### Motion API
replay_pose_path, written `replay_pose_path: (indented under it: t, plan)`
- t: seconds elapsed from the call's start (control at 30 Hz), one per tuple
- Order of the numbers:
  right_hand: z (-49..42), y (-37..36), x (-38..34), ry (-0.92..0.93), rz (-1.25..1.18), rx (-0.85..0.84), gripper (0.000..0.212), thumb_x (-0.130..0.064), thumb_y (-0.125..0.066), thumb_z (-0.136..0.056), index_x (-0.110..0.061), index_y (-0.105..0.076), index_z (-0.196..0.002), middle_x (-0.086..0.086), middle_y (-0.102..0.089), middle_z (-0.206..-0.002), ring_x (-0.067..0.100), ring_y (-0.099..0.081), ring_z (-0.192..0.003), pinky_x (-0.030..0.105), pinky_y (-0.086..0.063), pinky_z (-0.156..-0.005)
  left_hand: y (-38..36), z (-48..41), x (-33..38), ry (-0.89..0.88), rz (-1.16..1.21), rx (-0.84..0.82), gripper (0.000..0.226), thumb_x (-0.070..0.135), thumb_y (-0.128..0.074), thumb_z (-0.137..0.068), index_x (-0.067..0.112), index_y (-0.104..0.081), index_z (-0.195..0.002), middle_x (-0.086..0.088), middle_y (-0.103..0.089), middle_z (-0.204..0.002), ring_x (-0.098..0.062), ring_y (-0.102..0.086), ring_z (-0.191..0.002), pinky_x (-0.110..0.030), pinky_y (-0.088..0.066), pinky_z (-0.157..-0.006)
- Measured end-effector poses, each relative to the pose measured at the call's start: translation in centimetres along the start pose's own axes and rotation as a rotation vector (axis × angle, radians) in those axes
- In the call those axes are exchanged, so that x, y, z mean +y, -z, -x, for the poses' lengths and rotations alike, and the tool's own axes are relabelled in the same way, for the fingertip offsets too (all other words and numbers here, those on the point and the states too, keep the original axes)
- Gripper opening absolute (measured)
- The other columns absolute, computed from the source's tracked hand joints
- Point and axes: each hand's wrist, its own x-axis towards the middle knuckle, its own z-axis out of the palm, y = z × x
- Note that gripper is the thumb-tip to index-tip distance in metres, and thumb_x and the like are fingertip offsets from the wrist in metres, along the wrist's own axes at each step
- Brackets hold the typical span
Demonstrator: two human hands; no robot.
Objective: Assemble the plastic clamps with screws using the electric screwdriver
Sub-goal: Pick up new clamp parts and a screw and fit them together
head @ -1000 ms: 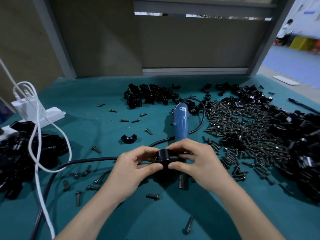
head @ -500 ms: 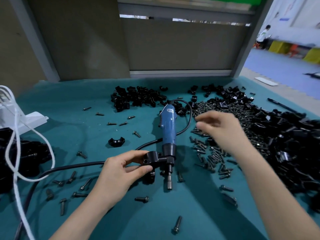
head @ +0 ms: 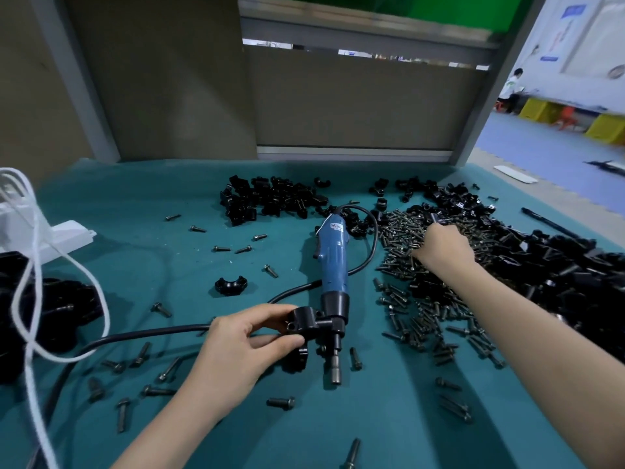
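My left hand [head: 243,346] grips a black plastic clamp [head: 301,324] just above the teal table, right beside the nose of the blue electric screwdriver [head: 333,262]. The screwdriver lies flat with its bit [head: 336,370] pointing toward me. My right hand [head: 443,247] reaches into the big pile of dark screws [head: 402,231] to the right of the screwdriver. Its fingers bend down into the pile, and their tips are hidden.
A heap of black clamp parts [head: 270,201] lies at the back and a larger one [head: 558,272] at the right. One clamp half [head: 231,286] and loose screws [head: 280,402] dot the mat. At the left are a white power strip [head: 64,235], a white cord [head: 30,299] and the black cable [head: 135,335].
My right hand let go of the clamp and moved away to the right, into the screw pile. My left hand kept hold of the clamp near the screwdriver's nose.
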Motion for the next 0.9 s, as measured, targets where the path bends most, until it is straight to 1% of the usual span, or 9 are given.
replay_pose_path:
  t: [0.17, 0.27, 0.33, 0.43, 0.47, 0.53, 0.63, 0.8, 0.9]
  plan:
    - [0.8, 0.4, -1.8, -0.015, 0.09, -0.049, 0.024, 0.001, -0.053, -0.088, -0.006, -0.042, -0.068, 0.013, -0.052, -0.079, 0.03, -0.052, -0.075, 0.037, -0.044, -0.066, 0.1, 0.1, 0.0, -0.002, -0.02, 0.001, 0.034, 0.004, -0.079, -0.074, 0.036, -0.076, -0.088, 0.009, -0.075, -0.092, -0.012, -0.074, -0.08, -0.012, -0.052, -0.072]
    - [1.6, 1.8, -2.0, 0.043, 0.026, 0.044, 0.015, 0.002, -0.054, -0.09, -0.001, -0.053, -0.075, 0.018, -0.061, -0.089, 0.031, -0.057, -0.072, 0.039, -0.05, -0.068, 0.2, 0.1, 0.0, -0.013, -0.031, -0.006, 0.037, 0.008, -0.079, -0.075, 0.041, -0.075, -0.09, 0.014, -0.074, -0.092, -0.008, -0.073, -0.081, -0.01, -0.051, -0.074]
    - [2.9, 3.1, -2.9, 0.205, -0.128, 0.061, 0.007, -0.004, -0.061, -0.093, -0.002, -0.065, -0.088, 0.014, -0.067, -0.088, 0.03, -0.064, -0.074, 0.04, -0.056, -0.074, 0.2, 0.1, -0.1, -0.014, -0.038, -0.009, 0.04, 0.009, -0.079, -0.076, 0.046, -0.073, -0.089, 0.017, -0.073, -0.092, -0.006, -0.073, -0.083, -0.009, -0.051, -0.074]
    - [8.7, 5.3, -5.6, 0.58, -0.269, -0.081, 0.007, -0.012, -0.069, -0.088, -0.017, -0.073, -0.089, -0.011, -0.066, -0.073, 0.001, -0.064, -0.064, 0.01, -0.05, -0.067, 0.1, 0.0, 0.0, -0.047, -0.046, -0.005, 0.04, 0.008, -0.079, -0.074, 0.047, -0.075, -0.082, 0.017, -0.073, -0.09, -0.003, -0.071, -0.082, -0.01, -0.052, -0.075]
    - [11.1, 5.8, -6.6, 0.724, -0.261, -0.118, 0.008, -0.013, -0.069, -0.087, -0.019, -0.074, -0.089, -0.015, -0.065, -0.075, -0.003, -0.062, -0.066, 0.008, -0.048, -0.069, 0.2, -0.1, 0.0, -0.068, -0.063, 0.005, 0.038, 0.008, -0.08, -0.074, 0.045, -0.074, -0.081, 0.016, -0.074, -0.089, -0.002, -0.071, -0.081, -0.012, -0.053, -0.077]
    - [14.5, 5.8, -8.2, 0.941, -0.18, -0.152, 0.01, -0.015, -0.066, -0.09, -0.019, -0.074, -0.094, -0.007, -0.065, -0.09, 0.006, -0.061, -0.083, 0.02, -0.048, -0.081, 0.2, -0.2, -0.1, -0.12, -0.174, 0.029, 0.034, 0.012, -0.081, -0.073, 0.043, -0.07, -0.084, 0.015, -0.073, -0.086, -0.001, -0.069, -0.08, -0.015, -0.052, -0.08]
    - [16.5, 5.2, -9.3, 1.001, 0.019, -0.213, 0.019, -0.019, -0.051, -0.099, -0.017, -0.065, -0.112, 0.001, -0.053, -0.109, 0.024, -0.056, -0.1, 0.039, -0.045, -0.089, 0.1, -0.2, -0.1, -0.195, -0.295, 0.045, 0.034, 0.016, -0.082, -0.072, 0.044, -0.066, -0.084, 0.02, -0.071, -0.082, 0.002, -0.066, -0.077, -0.009, -0.046, -0.075]
    - [16.8, 6.1, -10.0, 1.072, 0.185, -0.235, 0.02, -0.011, -0.049, -0.098, -0.018, -0.061, -0.113, 0.0, -0.045, -0.105, 0.023, -0.056, -0.099, 0.036, -0.047, -0.086, 0.1, -0.2, 0.0, -0.226, -0.318, 0.072, 0.04, 0.012, -0.083, -0.071, 0.047, -0.064, -0.078, 0.022, -0.07, -0.079, 0.005, -0.065, -0.074, -0.004, -0.042, -0.07]
    - [18.1, 6.4, -11.0, 1.205, 0.33, -0.225, 0.026, 0.002, -0.051, -0.088, -0.01, -0.059, -0.11, 0.002, -0.031, -0.091, 0.024, -0.05, -0.093, 0.037, -0.048, -0.08, 0.2, -0.3, -0.3, -0.205, -0.375, 0.054, 0.043, 0.012, -0.083, -0.072, 0.048, -0.062, -0.06, 0.023, -0.067, -0.067, 0.009, -0.058, -0.062, -0.007, -0.039, -0.059]
